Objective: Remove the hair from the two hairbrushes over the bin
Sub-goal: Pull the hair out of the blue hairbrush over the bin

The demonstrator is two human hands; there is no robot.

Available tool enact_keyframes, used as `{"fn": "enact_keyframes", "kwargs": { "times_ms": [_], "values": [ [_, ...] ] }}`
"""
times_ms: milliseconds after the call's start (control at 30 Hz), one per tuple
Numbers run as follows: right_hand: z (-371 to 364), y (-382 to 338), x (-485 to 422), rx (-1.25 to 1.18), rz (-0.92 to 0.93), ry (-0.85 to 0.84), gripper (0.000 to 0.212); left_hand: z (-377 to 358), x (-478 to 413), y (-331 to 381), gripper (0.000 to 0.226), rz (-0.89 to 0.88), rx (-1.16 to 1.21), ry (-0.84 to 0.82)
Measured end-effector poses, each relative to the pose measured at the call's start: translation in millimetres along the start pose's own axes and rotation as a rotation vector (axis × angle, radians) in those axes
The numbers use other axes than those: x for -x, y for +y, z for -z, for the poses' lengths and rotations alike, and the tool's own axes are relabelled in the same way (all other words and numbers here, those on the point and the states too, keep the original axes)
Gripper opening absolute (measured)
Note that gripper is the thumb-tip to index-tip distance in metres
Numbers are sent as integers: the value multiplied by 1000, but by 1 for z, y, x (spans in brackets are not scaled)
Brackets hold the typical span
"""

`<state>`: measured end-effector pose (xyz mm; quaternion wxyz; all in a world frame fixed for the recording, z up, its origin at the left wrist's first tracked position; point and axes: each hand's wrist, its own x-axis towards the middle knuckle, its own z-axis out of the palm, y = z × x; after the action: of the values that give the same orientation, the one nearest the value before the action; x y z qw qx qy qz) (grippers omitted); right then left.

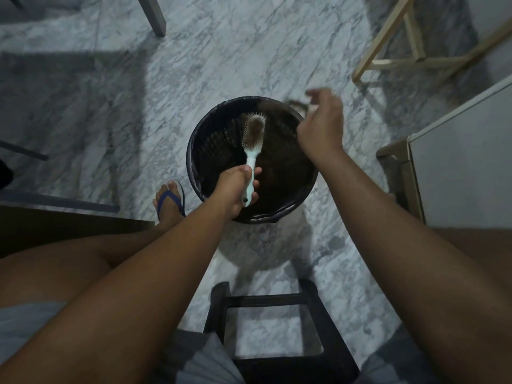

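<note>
- The person sits on a low seat, both bare arms reaching forward over a round black bin (194, 151) that stands on the grey-veined marble floor (221, 65).
- The left hand (235, 189) is closed round the pale handle of a hairbrush (252, 134), thumb on top and fingers wrapped underneath.
- The brush is held above the bin's mouth, handle towards the person and head pointing away, bristles facing up.
- A brown mat of hair (256, 127) sits among the bristles in the middle of the brush head; metal-looking pins stand clear round its edge.
- The right hand (321, 126) is raised over the bin's right rim, apart from the brush and blurred by motion.
- Its fingers are bent, and a brownish wisp (295, 103) shows just beside the fingertips; whether the hand is pinching it I cannot tell through the blur.
- The bin's wall is latticed, with a dark liner folded over the rim; the inside is too dark to make out.
- A foot in a blue flip-flop (169, 200) rests on the floor just left of the bin.
- A black plastic stool (277, 300) stands between the person's knees, nearer than the bin.
- Pale wooden legs (388, 62) stand at the far right, and a white cabinet (457, 162) is at the right edge.
</note>
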<state>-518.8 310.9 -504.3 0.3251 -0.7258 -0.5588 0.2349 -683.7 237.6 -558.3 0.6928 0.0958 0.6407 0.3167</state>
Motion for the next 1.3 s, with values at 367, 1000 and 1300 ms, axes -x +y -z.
{"fn": "enact_keyframes", "kwargs": {
  "times_ms": [367, 1000, 1300],
  "values": [
    [-32, 7, 4, 75, 52, -487, 94, 10, 3, 7, 29, -91, 5, -144],
    [-47, 2, -14, 97, 33, -470, 35, 21, 12, 9, 28, -60, 119, -271],
    [-13, -26, -15, -454, 178, 251, 32, 22, 0, 3, 27, 58, 238, -14]
  ]
}}
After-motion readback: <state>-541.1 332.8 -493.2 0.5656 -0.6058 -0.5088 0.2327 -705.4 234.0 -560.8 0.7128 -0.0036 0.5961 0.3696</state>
